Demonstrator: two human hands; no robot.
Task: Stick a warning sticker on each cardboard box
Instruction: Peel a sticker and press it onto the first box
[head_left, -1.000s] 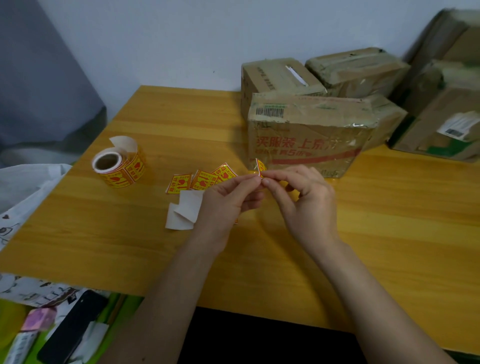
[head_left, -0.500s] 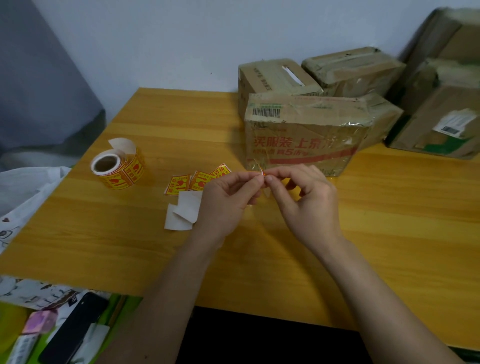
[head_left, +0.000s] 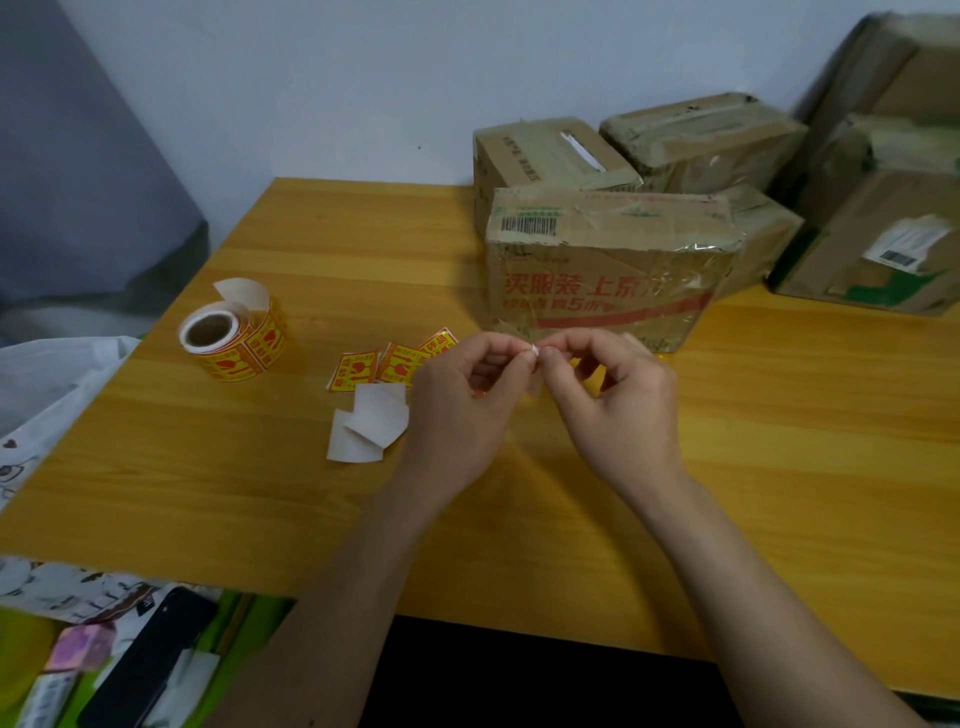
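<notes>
The flat wooden table (head_left: 779, 441) is honey yellow with darker orange grain bands. The round sticker roll (head_left: 236, 338) is yellow with red symbols and a white core. The loose square stickers (head_left: 387, 366) show the same yellow ground and red print, beside plain white backing paper squares (head_left: 366, 428). The nearest taped brown cardboard box (head_left: 602, 265) carries large red characters, a red stripe and a black-and-white barcode. The rear brown cardboard box (head_left: 883, 249) bears a white label and green patches. The wall (head_left: 363, 78) is pale bluish white.
</notes>
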